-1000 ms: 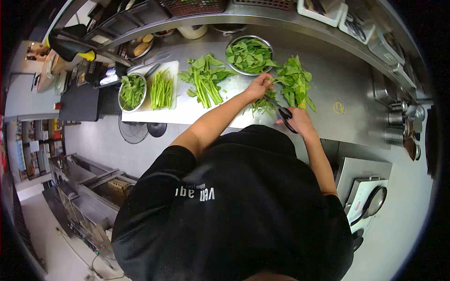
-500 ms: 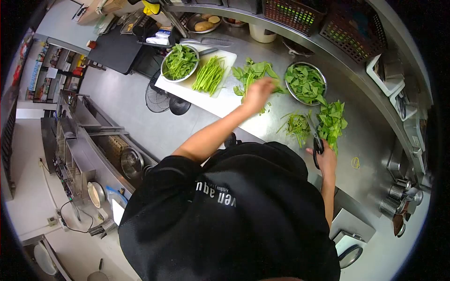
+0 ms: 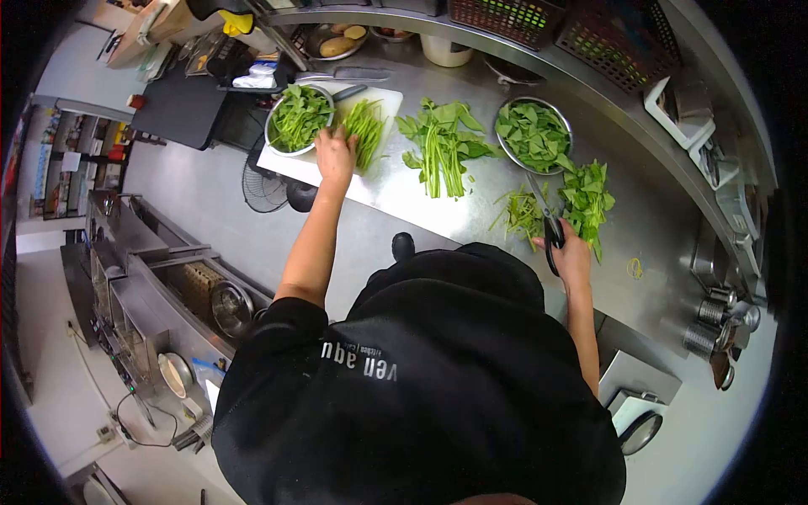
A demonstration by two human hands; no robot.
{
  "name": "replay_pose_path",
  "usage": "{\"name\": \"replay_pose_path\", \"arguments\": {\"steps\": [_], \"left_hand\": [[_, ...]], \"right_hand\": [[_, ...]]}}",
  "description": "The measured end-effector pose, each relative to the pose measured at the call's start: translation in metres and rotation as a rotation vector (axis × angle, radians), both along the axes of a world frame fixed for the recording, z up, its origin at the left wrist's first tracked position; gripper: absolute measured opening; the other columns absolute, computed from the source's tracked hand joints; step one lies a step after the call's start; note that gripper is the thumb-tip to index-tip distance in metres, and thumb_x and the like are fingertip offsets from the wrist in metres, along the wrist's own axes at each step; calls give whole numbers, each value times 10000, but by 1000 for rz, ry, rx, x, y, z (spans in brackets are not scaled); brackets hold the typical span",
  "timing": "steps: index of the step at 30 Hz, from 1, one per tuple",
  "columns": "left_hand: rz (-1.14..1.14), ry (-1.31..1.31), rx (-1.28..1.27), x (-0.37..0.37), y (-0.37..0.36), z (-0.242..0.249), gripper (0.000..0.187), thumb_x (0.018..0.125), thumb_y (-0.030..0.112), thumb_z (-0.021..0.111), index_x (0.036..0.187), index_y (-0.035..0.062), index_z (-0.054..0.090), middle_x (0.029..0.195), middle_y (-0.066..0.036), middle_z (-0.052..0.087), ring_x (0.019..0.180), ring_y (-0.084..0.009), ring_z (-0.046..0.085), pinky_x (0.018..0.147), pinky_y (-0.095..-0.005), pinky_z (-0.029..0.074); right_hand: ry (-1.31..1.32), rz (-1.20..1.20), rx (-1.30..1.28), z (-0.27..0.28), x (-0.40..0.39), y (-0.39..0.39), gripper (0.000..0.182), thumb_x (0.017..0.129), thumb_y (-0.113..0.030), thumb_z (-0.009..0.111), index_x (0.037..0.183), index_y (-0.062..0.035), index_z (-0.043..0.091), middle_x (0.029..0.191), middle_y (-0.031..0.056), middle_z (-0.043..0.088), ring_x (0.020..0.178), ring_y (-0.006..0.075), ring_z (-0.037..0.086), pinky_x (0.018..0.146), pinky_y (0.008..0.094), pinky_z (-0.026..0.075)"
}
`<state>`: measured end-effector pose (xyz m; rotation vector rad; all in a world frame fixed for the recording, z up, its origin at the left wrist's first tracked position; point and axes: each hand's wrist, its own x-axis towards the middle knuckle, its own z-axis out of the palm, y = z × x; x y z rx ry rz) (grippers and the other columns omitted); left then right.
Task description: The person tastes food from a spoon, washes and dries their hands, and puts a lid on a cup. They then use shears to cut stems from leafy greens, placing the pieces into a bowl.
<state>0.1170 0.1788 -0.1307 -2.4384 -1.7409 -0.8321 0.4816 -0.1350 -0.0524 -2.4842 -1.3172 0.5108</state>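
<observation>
My left hand [image 3: 335,156] reaches over the white cutting board, its fingers slightly apart at the left edge of a pile of trimmed green stems [image 3: 364,130]. Just left of it is a bowl of cut leafy greens [image 3: 301,114]. Closed around the black handles of kitchen scissors [image 3: 553,231], my right hand [image 3: 572,257] rests low over the steel counter, blades pointing away from me. Beside the scissors lie a bunch of leafy greens [image 3: 588,200] and a small heap of stem trimmings [image 3: 522,212]. Another leafy bunch [image 3: 444,143] is spread mid-counter.
A metal bowl of leaves [image 3: 534,135] stands at the back right. A knife [image 3: 350,93] lies along the cutting board [image 3: 390,103]. Yellow rubber bands [image 3: 635,268] are at right. Crates [image 3: 619,46] occupy the shelf above; a fan [image 3: 263,181] stands beyond the counter edge.
My left hand has swung left from above the middle leafy bunch to the stems and bowl on the cutting board. My right hand still holds the scissors. The view has shifted slightly.
</observation>
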Motion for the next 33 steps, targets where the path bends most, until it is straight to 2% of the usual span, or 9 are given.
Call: {"name": "replay_pose_path", "arguments": {"steps": [3,5,9,13,16,23,26,31,33], "left_hand": [[-192,-188,65,33,-20,-4,165,800,166,655,906,40,662,928,-208,587,820,-384,562,735,-454,461],[-337,-336,-209,60,-34,-19,119,786,142,653,839,37,668,828,-172,629,719,-338,614,667,-428,490],[-262,-361,-541,106,-48,-34,120,791,142,621,793,41,686,798,-200,654,709,-340,643,680,-419,509],[-186,-318,-593,123,-39,-61,129,785,143,627,851,48,684,841,-192,664,761,-342,643,717,-418,508],[-122,-276,-331,128,-31,-73,176,783,143,636,932,58,674,907,-186,669,836,-341,638,767,-416,501],[-66,-217,-656,129,-15,-67,290,734,219,697,954,34,660,897,-161,682,871,-318,650,793,-389,503],[-61,-493,-657,125,-4,-85,265,731,236,679,905,38,657,810,-113,684,792,-265,658,738,-355,500],[-52,-598,-678,119,-5,-38,212,755,193,688,880,33,628,760,-80,666,735,-200,643,664,-309,490],[-95,-907,-862,116,-3,-28,163,812,174,669,888,40,617,727,-41,639,712,-159,632,613,-272,471]], "right_hand": [[7,-37,-10,0,0,-1,714,673,-454,786,1183,-3,571,820,206,657,772,356,654,679,396,491],[7,-32,38,-2,-3,-3,705,688,-471,767,1187,-15,570,825,221,654,781,384,644,688,423,492],[22,-6,96,-8,-10,-4,694,709,-481,746,1202,-27,563,833,237,652,790,410,637,694,444,495],[63,-37,135,-6,-16,-7,657,707,-455,757,1160,-13,580,831,237,651,798,400,641,685,431,499],[73,-48,136,0,-19,-8,658,703,-442,765,1153,2,583,835,239,650,793,393,644,681,426,500],[25,-22,198,-18,-21,-8,625,692,-367,802,1153,-8,579,746,167,643,676,316,643,640,370,493],[50,-31,158,-5,-24,-4,656,689,-411,791,1155,-2,577,798,183,658,711,328,655,660,379,500],[151,-50,171,2,-22,-2,662,686,-444,781,1152,-16,586,840,184,670,774,329,663,701,376,503],[174,-37,182,3,-22,0,653,686,-434,784,1150,-17,587,837,181,670,778,326,664,707,374,502]]}}
